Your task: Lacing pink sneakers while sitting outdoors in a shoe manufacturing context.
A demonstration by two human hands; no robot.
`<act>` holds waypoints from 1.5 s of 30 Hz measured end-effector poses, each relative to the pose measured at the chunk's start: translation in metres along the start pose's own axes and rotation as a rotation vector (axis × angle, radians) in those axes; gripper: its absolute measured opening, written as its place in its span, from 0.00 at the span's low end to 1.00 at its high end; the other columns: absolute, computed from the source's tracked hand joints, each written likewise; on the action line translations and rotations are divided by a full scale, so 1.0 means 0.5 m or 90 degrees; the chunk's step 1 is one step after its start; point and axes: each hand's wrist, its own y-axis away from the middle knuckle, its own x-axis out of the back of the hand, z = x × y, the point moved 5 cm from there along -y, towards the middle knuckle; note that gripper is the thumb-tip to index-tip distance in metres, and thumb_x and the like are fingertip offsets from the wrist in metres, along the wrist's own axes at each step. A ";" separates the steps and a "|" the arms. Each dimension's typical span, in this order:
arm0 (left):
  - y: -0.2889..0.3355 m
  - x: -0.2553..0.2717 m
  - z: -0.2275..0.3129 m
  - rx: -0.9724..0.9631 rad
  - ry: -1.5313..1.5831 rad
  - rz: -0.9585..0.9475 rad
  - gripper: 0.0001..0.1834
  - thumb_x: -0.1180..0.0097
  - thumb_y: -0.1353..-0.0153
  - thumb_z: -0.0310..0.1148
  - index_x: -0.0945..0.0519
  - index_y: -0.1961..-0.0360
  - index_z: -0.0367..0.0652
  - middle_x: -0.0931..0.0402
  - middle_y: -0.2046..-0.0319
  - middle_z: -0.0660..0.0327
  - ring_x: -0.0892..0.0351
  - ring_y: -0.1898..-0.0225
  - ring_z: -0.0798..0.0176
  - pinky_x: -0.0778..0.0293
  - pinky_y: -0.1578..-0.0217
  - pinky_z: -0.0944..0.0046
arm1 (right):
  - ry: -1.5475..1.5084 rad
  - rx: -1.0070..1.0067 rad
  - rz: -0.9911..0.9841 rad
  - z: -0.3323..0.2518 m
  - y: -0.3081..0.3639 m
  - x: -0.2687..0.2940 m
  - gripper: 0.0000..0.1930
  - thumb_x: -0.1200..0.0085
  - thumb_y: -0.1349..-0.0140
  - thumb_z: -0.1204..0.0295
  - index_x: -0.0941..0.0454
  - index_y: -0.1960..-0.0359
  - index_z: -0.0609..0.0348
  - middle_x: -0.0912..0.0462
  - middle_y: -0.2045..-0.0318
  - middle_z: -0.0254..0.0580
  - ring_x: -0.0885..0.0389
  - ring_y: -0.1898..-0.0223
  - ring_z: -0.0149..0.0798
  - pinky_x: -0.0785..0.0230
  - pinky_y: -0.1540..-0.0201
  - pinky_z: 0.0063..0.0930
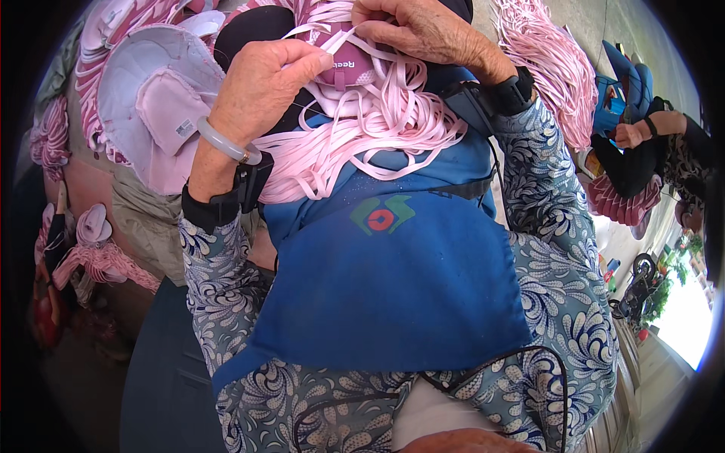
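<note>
Pink flat lace (339, 39): left hand (260, 87) grip pinches it; right hand (414, 32) grip, can't tell.
Likely light, soft, limp; pinch near an end.

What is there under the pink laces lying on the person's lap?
Blue cloth shows along the edge of the pink laces; anything beneath the pile's middle is covered, so I cannot tell.

A hand could pass low over the blue apron (393, 302), between the forearms. Farther up, a loose heap of pink laces (370, 143) blocks the lap. A pale lace (340, 41) crosses the narrow gap between left hand (264, 83) and right hand (415, 29). Shoe parts (177, 113) crowd the left side; a thick lace bundle (547, 68) stands outside the right wrist.
</note>
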 end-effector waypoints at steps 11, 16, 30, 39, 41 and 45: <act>0.005 0.022 0.087 -0.390 -0.313 0.248 0.10 0.40 0.48 0.22 0.19 0.63 0.42 0.27 0.78 0.62 0.29 0.78 0.67 0.33 0.77 0.70 | -0.073 0.030 0.073 -0.023 -0.001 -0.001 0.07 0.50 0.40 0.71 0.28 0.69 0.63 0.28 0.74 0.46 0.29 0.72 0.43 0.36 0.68 0.30; 0.003 0.046 0.089 -0.389 -0.268 0.270 0.09 0.40 0.47 0.23 0.19 0.63 0.42 0.23 0.74 0.62 0.25 0.74 0.68 0.31 0.73 0.73 | -0.288 -0.201 -0.053 -0.005 -0.006 -0.004 0.09 0.52 0.36 0.69 0.26 0.70 0.63 0.26 0.79 0.35 0.30 0.77 0.29 0.38 0.73 0.21; 0.299 0.309 0.024 -0.163 -0.239 0.495 0.12 0.54 0.34 0.27 0.28 0.58 0.25 0.21 0.64 0.54 0.24 0.66 0.70 0.30 0.62 0.75 | -0.324 -0.306 -0.028 0.028 0.014 0.013 0.11 0.48 0.39 0.68 0.24 0.76 0.63 0.27 0.80 0.24 0.34 0.78 0.21 0.40 0.76 0.18; 0.470 0.435 -0.011 -0.320 -0.414 0.787 0.15 0.50 0.38 0.26 0.30 0.58 0.19 0.23 0.80 0.53 0.27 0.82 0.65 0.28 0.77 0.74 | 0.016 -0.262 0.001 -0.046 -0.031 -0.002 0.10 0.50 0.45 0.70 0.27 0.77 0.67 0.31 0.84 0.55 0.27 0.79 0.44 0.35 0.74 0.35; 0.473 0.451 -0.036 -0.313 -0.415 0.819 0.20 0.50 0.39 0.34 0.31 0.57 0.23 0.24 0.77 0.53 0.27 0.79 0.63 0.28 0.77 0.71 | 0.175 -0.114 0.060 -0.027 -0.016 -0.026 0.07 0.49 0.46 0.72 0.27 0.75 0.65 0.26 0.77 0.57 0.25 0.71 0.57 0.32 0.69 0.41; 0.511 0.498 -0.061 -0.235 -0.495 0.931 0.39 0.51 0.46 0.65 0.33 0.52 0.37 0.30 0.65 0.52 0.31 0.65 0.56 0.29 0.75 0.59 | 0.181 -0.109 0.163 -0.029 -0.005 -0.041 0.06 0.48 0.46 0.73 0.27 0.69 0.63 0.27 0.71 0.53 0.26 0.68 0.54 0.32 0.68 0.40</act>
